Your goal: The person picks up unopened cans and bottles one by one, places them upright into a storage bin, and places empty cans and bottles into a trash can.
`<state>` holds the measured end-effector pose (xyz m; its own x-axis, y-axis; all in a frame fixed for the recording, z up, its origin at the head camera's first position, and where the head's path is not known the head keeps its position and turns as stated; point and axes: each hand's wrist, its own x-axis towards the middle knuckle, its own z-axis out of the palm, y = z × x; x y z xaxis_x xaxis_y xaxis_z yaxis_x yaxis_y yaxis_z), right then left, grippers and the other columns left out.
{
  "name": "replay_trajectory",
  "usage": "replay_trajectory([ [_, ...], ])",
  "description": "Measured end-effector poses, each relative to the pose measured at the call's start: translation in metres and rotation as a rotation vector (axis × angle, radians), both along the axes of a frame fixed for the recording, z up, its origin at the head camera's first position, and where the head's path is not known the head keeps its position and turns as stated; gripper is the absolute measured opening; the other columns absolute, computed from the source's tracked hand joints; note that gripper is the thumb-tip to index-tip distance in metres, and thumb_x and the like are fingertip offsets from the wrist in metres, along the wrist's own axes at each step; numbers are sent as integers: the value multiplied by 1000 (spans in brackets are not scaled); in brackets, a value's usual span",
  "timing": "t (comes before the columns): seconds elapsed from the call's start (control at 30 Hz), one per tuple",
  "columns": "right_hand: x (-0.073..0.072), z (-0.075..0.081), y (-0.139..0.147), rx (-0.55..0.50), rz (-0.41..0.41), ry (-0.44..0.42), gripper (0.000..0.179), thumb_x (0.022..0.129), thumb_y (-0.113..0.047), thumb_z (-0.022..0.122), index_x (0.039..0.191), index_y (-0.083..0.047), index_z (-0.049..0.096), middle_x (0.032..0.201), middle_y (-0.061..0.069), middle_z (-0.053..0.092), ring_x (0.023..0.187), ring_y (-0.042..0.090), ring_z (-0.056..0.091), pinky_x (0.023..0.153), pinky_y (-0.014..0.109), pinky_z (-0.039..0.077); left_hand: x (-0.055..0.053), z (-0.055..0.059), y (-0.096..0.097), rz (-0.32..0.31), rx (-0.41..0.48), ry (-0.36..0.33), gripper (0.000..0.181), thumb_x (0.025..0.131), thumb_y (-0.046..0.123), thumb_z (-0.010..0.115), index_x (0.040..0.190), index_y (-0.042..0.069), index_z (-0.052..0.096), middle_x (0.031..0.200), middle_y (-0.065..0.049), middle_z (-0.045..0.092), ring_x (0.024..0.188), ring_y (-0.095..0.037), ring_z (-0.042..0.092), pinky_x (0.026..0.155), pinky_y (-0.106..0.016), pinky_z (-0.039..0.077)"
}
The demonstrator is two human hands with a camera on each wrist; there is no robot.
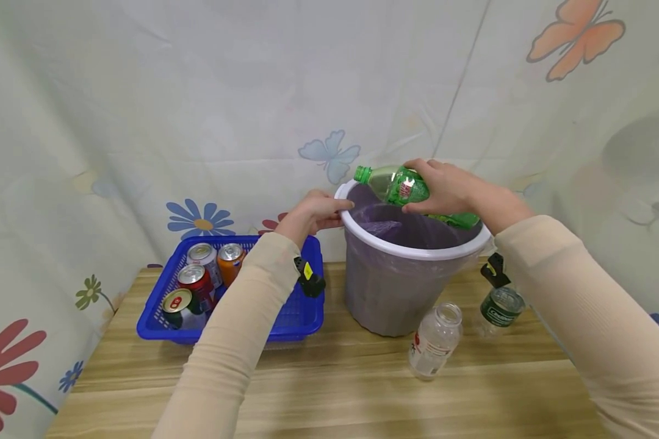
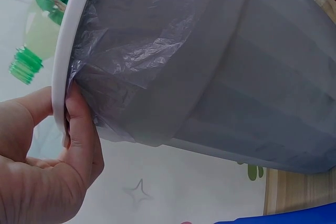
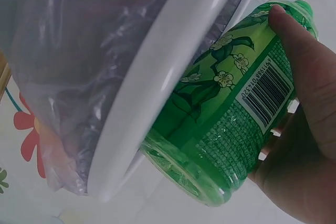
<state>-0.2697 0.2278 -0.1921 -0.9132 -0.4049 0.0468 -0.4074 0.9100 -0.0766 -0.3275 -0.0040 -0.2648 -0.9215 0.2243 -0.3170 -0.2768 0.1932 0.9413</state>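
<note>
A grey trash can point(image 1: 395, 299) with a white rim point(image 1: 412, 247) and a thin purple liner bag point(image 2: 142, 51) stands on the table. My left hand point(image 1: 321, 210) pinches its rim on the left side, thumb inside and fingers under the outer edge. Over the can's mouth, my right hand point(image 1: 445, 189) grips a green plastic bottle point(image 1: 406, 186) around its label. The bottle lies tilted, green neck to the left, its base low near the right side of the rim. In the right wrist view the label point(image 3: 226, 82) shows white flowers and a barcode.
A blue basket point(image 1: 302, 305) at the left holds several drink cans point(image 1: 193, 280). Right of the can stand a clear bottle without a cap point(image 1: 435, 341) and a clear bottle with a green label point(image 1: 500, 311). A patterned curtain point(image 1: 252, 110) hangs behind the wooden table point(image 1: 329, 390).
</note>
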Motion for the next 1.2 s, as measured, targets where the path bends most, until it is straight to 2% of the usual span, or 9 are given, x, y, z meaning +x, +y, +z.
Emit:
replay_trajectory([
  [0.23, -1, 0, 1, -22, 28, 36, 72, 84, -39, 63, 140, -9, 29, 121, 24, 49, 111, 40, 49, 93, 54, 39, -1, -1, 1, 4, 17, 0, 23, 84, 15, 67, 98, 1, 55, 80, -8, 59, 64, -14, 60, 83, -32, 53],
  [0.4, 0, 1, 2, -13, 24, 46, 70, 86, -42, 59, 141, -10, 29, 129, 24, 44, 117, 40, 44, 96, 55, 37, -1, -1, 1, 7, 15, -1, 23, 84, 16, 67, 97, 1, 56, 82, -8, 58, 65, -15, 60, 82, -32, 54],
  [0.67, 3, 2, 6, 5, 5, 33, 73, 88, -49, 53, 144, -10, 27, 139, 26, 34, 126, 44, 34, 102, 59, 30, -2, -1, 0, 2, 13, 1, 24, 84, 16, 67, 98, 0, 56, 84, -9, 58, 67, -15, 61, 70, -27, 56],
  [0.93, 7, 4, 12, -16, -16, 13, 74, 89, -55, 46, 147, -14, 22, 143, 25, 29, 129, 45, 29, 102, 61, 27, -1, -1, 0, 6, 6, -1, 25, 84, 16, 67, 99, 1, 55, 85, -10, 59, 67, -16, 61, 81, -32, 54],
  [1.2, 12, 3, 18, -58, -6, 35, 70, 91, -53, 44, 146, -15, 24, 143, 24, 29, 130, 44, 28, 103, 61, 25, -2, -2, -3, 12, -3, -3, 26, 84, 18, 68, 99, 1, 56, 87, -10, 60, 69, -17, 62, 76, -30, 55],
])
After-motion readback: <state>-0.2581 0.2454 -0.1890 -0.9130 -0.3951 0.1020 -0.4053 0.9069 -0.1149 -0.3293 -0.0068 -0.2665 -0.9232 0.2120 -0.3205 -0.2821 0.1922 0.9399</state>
